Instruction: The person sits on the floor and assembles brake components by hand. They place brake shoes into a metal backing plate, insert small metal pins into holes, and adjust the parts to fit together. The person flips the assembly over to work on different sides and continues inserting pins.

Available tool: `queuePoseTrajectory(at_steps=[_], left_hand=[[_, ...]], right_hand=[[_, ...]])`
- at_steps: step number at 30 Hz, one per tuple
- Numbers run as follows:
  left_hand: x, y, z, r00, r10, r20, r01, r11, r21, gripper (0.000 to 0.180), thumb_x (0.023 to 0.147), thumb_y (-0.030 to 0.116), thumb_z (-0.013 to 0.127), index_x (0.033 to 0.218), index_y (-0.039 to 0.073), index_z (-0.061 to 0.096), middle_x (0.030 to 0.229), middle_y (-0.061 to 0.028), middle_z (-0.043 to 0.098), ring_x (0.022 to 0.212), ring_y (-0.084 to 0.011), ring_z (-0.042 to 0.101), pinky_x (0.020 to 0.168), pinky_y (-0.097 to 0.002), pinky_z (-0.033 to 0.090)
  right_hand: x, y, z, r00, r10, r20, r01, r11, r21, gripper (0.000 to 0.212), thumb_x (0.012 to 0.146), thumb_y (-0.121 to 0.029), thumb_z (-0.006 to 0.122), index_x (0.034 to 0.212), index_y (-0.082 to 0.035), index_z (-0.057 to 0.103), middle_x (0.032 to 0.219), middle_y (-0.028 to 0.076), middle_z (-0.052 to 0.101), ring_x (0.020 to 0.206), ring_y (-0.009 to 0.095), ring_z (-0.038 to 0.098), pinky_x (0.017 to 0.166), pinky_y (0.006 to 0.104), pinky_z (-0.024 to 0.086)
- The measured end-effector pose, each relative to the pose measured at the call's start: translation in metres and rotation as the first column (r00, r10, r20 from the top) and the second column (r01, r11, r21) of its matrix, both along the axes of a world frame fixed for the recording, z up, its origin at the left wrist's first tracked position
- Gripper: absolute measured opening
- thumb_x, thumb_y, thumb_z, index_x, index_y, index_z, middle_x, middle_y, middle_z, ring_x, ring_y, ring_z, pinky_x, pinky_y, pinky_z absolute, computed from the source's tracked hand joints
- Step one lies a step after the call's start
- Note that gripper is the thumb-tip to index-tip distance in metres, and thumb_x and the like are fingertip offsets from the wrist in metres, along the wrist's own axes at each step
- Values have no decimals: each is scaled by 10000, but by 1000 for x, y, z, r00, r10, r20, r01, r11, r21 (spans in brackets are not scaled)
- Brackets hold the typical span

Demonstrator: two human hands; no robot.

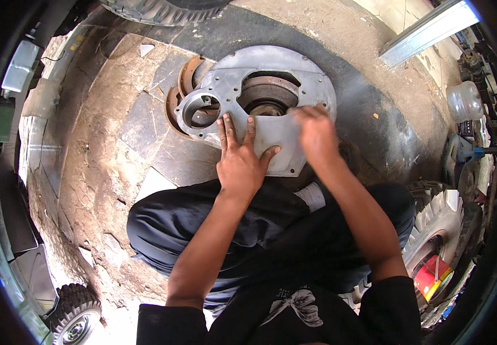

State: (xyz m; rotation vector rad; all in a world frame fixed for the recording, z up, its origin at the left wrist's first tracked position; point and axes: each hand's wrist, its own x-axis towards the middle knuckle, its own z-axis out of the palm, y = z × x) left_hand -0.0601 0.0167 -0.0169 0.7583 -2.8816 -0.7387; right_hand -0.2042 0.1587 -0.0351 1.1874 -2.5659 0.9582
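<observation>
A large grey metal housing plate lies in front of my crossed legs. It has a wide central cutout and a smaller round ring opening on its left. My left hand presses flat on the plate, fingers spread, just below the ring opening. At the plate's right side, by the cutout's lower right corner, my right hand is curled and smeared by motion. Whatever its fingers hold is hidden. Through the cutout shows a dark round drum-like part. Curved brown brake shoes stick out from under the plate's left edge.
A tyre lies at the far edge, another at the near right, with a red tin in it. A small wheel stands at the lower left. A metal post and a clear plastic container are on the right.
</observation>
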Motion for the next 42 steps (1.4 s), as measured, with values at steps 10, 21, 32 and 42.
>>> queuePoseTrajectory(at_steps=[10,21,32,42], left_hand=[[-8,-10,0,994,-74,77,83,990,-118,888,869,687,752,1567,172,563,1653,-388,325,1574,-482,322,1137,-542,502],[18,-47,-2,951,-19,-309,98,965,243,637,949,367,800,1452,14,635,1508,-278,587,1444,-404,538,1169,-438,471],[90,2,158,909,-6,-416,105,971,215,396,1020,305,732,1317,44,739,1209,-207,781,1149,-332,754,1013,-403,558],[56,-71,81,967,-75,-242,156,930,333,366,1051,296,700,1301,32,747,1218,-156,775,1149,-267,737,1007,-375,552]], right_hand=[[1,8,-16,999,-31,-42,32,999,26,387,765,117,594,1066,-19,795,1038,234,767,1016,412,723,950,476,568],[-15,12,-8,848,-25,529,266,884,-385,223,1033,-80,697,1251,-86,747,1087,59,827,930,199,795,757,353,596],[44,-8,88,503,354,789,274,800,-533,452,993,-312,799,1371,-86,692,1232,50,764,977,126,703,811,274,504],[42,-11,57,315,182,931,304,910,-281,351,1055,-407,673,1290,-154,736,1125,11,792,880,79,645,790,311,491]])
